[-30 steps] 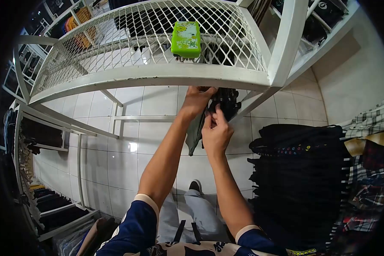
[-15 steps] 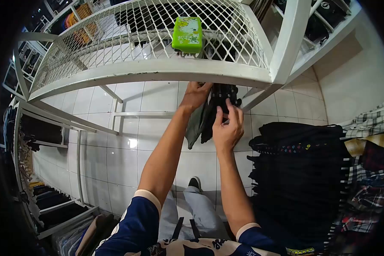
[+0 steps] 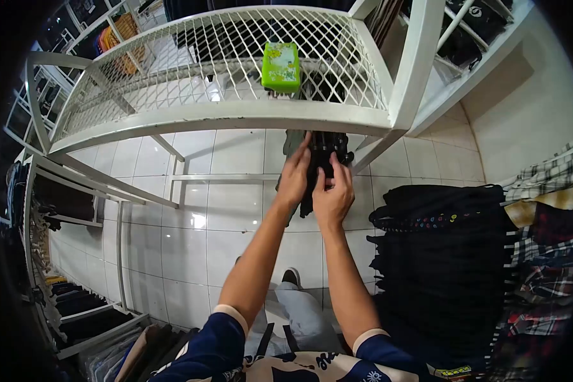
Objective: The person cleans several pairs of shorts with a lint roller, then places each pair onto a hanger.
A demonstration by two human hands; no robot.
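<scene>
Dark garments (image 3: 312,198) hang in a narrow bunch beneath the front bar of a white mesh shelf (image 3: 191,122), black ones on the right and a grey-green one (image 3: 291,141) on the left. My left hand (image 3: 293,177) lies along the left side of the black cloth, its fingers stretched upward. At the lower right of the bunch, my right hand (image 3: 335,194) has its thumb and bent fingers close together on the black garment. What is between those fingertips is partly hidden. The upper part of the bunch shows only through the mesh.
A bright green plastic box (image 3: 280,67) sits on the mesh above my hands. To the right hang black clothes (image 3: 439,267) and plaid shirts (image 3: 554,280). White racks with folded dark clothes (image 3: 86,305) stand on the left, over a white tiled floor (image 3: 191,254).
My left hand has come down from the bar to the side of the garments, its fingers straightening. My right hand's thumb and fingers have drawn closer together. The view has shifted slightly.
</scene>
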